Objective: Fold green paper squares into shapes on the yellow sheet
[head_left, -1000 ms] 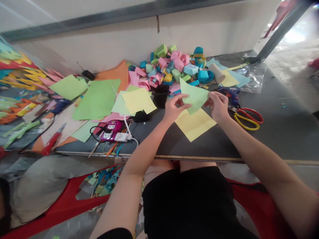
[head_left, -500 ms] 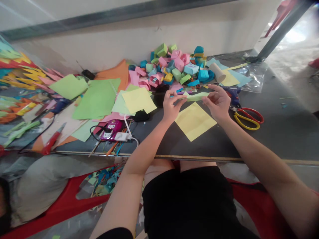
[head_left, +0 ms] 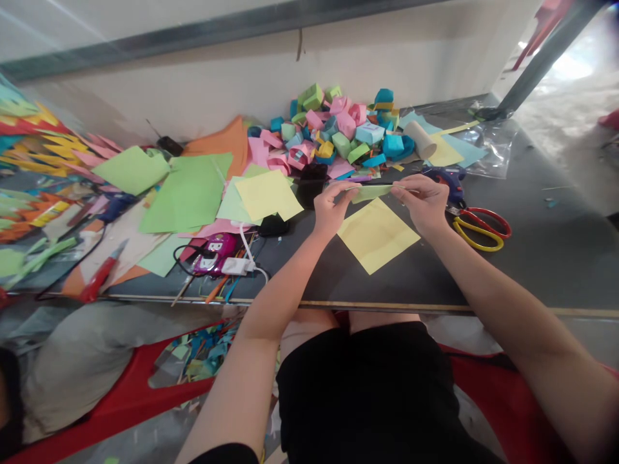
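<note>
A small folded piece of light green paper (head_left: pixel 372 193) is stretched between my two hands, just above the far corner of a yellow paper square (head_left: pixel 378 236). My left hand (head_left: pixel 331 205) pinches its left end between thumb and fingers. At the right end, the thumb and fingers of my right hand (head_left: pixel 423 201) are closed on it. The yellow square lies flat on the dark table (head_left: pixel 546 258), turned like a diamond. Right of my right hand rest scissors (head_left: pixel 481 229) with red and yellow handles, beside a dark blue glue gun (head_left: pixel 449 183).
Folded paper pieces (head_left: pixel 338 125) in several colours are heaped at the back near a cardboard tube (head_left: pixel 420 140). Green paper sheets (head_left: pixel 188 193), a purple power strip (head_left: pixel 217 251) with cables and a red-handled knife (head_left: pixel 104 272) lie left. Another person's leg (head_left: pixel 87 361) shows lower left.
The green paper has tilted and now shows a narrower, flatter strip between my hands. My right fingers have come down from a raised position onto its end.
</note>
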Demonstrator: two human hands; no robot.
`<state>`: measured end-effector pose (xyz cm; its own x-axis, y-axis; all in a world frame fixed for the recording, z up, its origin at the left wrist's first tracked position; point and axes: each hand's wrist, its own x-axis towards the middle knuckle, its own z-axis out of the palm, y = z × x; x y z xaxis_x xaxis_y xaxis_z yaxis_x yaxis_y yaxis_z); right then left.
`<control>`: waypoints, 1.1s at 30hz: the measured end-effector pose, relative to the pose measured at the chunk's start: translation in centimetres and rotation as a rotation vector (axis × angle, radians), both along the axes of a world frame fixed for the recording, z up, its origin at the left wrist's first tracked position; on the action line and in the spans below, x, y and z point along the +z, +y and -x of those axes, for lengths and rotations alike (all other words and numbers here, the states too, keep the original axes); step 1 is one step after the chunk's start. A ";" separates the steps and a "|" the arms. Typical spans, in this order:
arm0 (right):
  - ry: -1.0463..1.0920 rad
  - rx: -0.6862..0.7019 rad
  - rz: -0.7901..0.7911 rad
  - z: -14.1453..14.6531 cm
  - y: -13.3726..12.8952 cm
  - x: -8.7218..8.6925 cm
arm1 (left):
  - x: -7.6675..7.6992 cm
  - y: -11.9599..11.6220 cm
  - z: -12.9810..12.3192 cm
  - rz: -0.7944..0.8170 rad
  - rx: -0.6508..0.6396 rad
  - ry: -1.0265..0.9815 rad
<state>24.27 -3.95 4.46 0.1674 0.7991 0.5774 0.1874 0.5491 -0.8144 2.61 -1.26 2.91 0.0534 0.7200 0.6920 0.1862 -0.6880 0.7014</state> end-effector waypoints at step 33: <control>0.145 0.151 0.197 0.1 -0.3 0.8 | -1.8 1.2 -0.1 0.434 -0.211 -0.146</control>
